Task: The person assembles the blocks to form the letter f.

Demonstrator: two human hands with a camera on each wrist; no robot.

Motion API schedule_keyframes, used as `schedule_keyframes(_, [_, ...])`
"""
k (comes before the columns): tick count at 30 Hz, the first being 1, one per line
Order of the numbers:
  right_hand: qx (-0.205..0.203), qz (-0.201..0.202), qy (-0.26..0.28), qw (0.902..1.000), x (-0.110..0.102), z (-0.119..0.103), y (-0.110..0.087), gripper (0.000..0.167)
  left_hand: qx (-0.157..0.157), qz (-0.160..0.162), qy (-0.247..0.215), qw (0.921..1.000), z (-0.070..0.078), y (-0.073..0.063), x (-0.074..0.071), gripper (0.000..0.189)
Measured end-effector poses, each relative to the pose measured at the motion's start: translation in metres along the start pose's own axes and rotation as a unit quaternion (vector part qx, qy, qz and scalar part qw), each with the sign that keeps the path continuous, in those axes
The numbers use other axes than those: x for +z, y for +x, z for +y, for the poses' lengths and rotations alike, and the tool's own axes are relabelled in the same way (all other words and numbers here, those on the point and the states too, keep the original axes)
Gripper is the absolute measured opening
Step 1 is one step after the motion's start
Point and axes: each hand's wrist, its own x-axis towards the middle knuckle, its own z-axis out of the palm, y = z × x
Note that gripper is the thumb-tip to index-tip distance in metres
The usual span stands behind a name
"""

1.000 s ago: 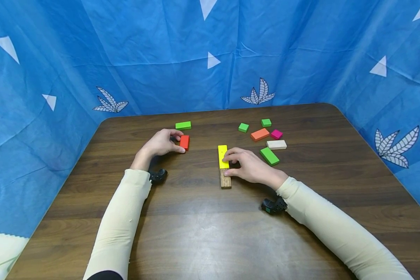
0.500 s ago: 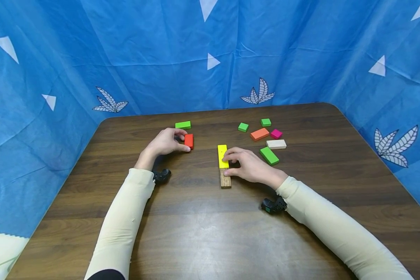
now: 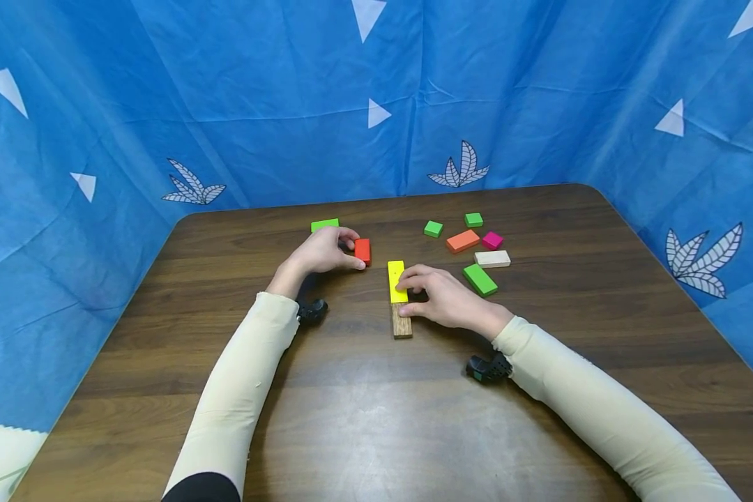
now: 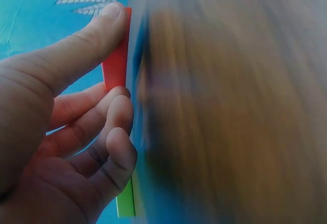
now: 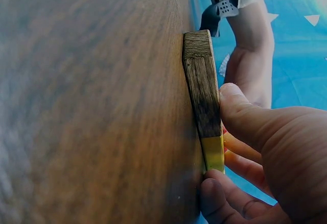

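Observation:
My left hand (image 3: 323, 252) pinches a red block (image 3: 364, 251) between thumb and fingers, close over the table left of the middle. In the left wrist view the thumb lies on one end of the red block (image 4: 116, 60) and a fingertip meets the other. A yellow block (image 3: 396, 272) and a brown wood-grain block (image 3: 402, 328) lie end to end in a line at the table's centre. My right hand (image 3: 442, 298) rests on this pair, its fingertips on the yellow block and its thumb on the brown one, near where they meet.
On the dark wooden table (image 3: 364, 418), a green block (image 3: 325, 224) lies behind my left hand. To the right lie an orange block (image 3: 463, 241), a magenta block (image 3: 492, 240), a white block (image 3: 492, 259), a larger green block (image 3: 480, 279) and two small green blocks (image 3: 434, 229).
My left hand has carried the red block rightward, toward the yellow block. The right hand has stayed in place on the yellow and brown blocks.

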Motion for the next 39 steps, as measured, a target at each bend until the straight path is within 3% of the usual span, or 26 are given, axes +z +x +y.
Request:
schedule_keyframes(13, [-0.007, 0.000, -0.002, 1.0000, 0.002, 0.002, 0.001, 0.046, 0.009, -0.005, 0.034, 0.9994, 0.020, 0.027, 0.017, 0.071])
schedule_keyframes(20, [-0.007, -0.001, -0.002, 1.0000, 0.002, 0.002, 0.003, 0.047, 0.008, -0.006, 0.024, 0.9997, 0.026, 0.031, 0.020, 0.070])
schedule_keyframes(31, [-0.005, 0.001, -0.003, 1.0000, 0.001, 0.004, 0.002, 0.048, -0.025, -0.023, 0.002, 0.9994, 0.033, 0.036, 0.020, 0.067])
schedule_keyframes(39, [-0.020, 0.013, -0.002, 0.9997, 0.001, 0.005, 0.001, 0.045, -0.025, -0.027, -0.014, 0.9992, 0.035, 0.039, 0.023, 0.062])
